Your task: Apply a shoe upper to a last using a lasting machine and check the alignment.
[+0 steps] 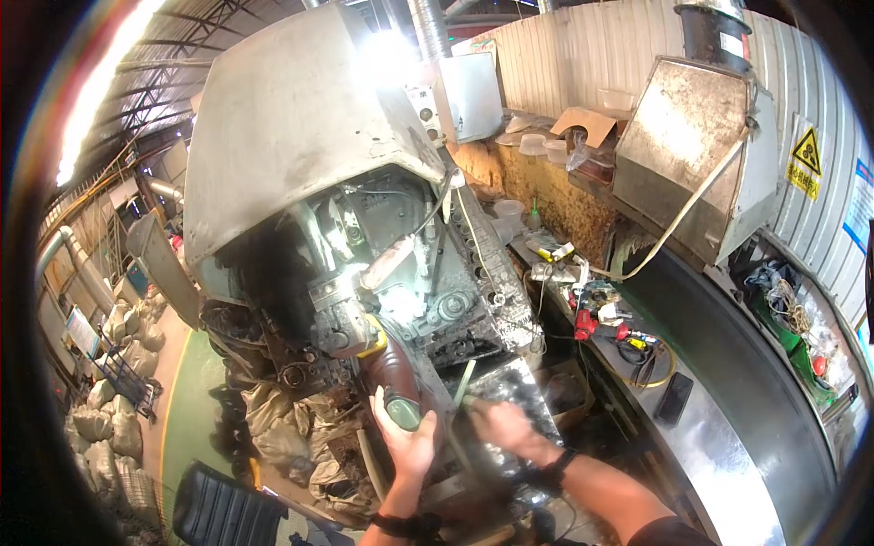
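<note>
My left hand [407, 446] is closed round a rounded, translucent green piece [403, 415]. The piece sits at the near end of a dark brown cylinder [390, 366], which reaches back into the machine; I cannot tell whether the two are joined. To the right, my right hand [503, 426] is over a wet, shiny metal plate [514, 387], its fingers smeared by motion. A thin pale green stick [465, 382] stands beside its fingertips, and whether the hand grips it does not show. Both wrists wear dark bands.
A grey machine hood [300, 127] arches over the dirty machine body [446, 309]. On the metal bench [701, 455] at right are a phone [674, 399], a red power tool [585, 325] and cables. Cloth sacks [278, 428] lie at left, near a black chair [228, 508].
</note>
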Demonstrator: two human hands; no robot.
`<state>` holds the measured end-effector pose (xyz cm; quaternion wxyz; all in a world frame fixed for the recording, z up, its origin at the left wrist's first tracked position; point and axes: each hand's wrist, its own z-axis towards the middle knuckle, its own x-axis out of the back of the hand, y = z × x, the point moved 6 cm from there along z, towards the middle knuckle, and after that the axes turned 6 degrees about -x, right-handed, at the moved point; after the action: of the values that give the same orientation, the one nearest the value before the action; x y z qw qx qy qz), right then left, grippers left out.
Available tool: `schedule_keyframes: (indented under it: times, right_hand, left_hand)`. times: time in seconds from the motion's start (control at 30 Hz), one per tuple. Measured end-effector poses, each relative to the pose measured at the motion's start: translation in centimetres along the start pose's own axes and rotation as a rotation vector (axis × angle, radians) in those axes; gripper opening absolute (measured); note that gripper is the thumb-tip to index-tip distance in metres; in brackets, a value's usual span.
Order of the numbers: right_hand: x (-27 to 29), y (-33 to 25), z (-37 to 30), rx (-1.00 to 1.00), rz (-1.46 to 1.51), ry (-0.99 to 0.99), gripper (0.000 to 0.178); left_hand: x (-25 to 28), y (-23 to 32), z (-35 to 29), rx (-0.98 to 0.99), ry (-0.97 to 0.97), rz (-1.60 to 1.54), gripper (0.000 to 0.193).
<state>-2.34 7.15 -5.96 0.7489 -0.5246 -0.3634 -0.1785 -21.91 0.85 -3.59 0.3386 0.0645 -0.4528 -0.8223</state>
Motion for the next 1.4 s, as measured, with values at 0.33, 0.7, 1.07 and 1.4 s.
schedule_keyframes:
  times: [0.33,0.7,1.07,1.4]
  right_hand:
    - [-1.2,-3.3,-0.1,-0.052,0.655,-0.165,0.086]
    - [-3.6,-12.2,-2.3,-0.087,0.19,-0.041,0.097]
    - [2.6,-5.2,-9.1,-0.698,1.756,-0.303,0.062]
    - [16.6,-9.9,-13.0,-0.185,0.967,-0.231,0.089]
  left_hand:
    - [1.0,-0.2,0.2,0.156,0.025,-0.08,0.074]
    - [6.4,-5.9,1.5,0.501,0.091,-0.661,0.023]
    - [5.3,2.6,0.7,0.718,0.042,-1.35,0.052]
    - [-4.2,14.3,-5.0,0.397,-0.617,-1.084,0.075]
